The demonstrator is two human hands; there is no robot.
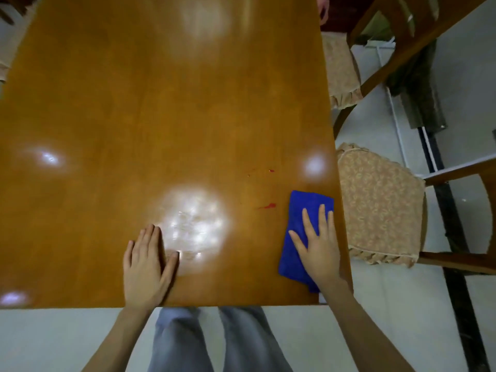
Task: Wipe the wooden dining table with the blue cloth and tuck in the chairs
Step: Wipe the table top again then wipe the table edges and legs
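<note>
Now: the wiping step, judging by the cloth pressed flat under a palm; chair tucking is not yet done.
Blue cloth [303, 208]: folded, lying on the tabletop [161, 103] near its front right corner, its right side close to the table's right edge.
Right hand [319, 251]: released and flat, fingers spread, pressing down on the cloth without curling round it.
Left hand [146, 269]: also flat with fingers straight and together, resting on bare wood near the front edge and holding nothing.
Red marks [269, 206]: a small streak just left of the cloth, with a fainter spot [271, 170] further in.
Near chair [375, 205]: cushioned seat beside the right edge, standing out from the table.
Far chair [341, 73]: further along the same side, seat partly under the edge.
Risk, cloth: with only a flat palm on it, a stroke to the right could carry it over the edge onto the chair or floor, and a fast stroke could let it bunch or slide out.
Risk, stains: one light pass may smear the red across the wood instead of lifting it.
Risk, glare: bright reflections could hide missed patches.
</note>
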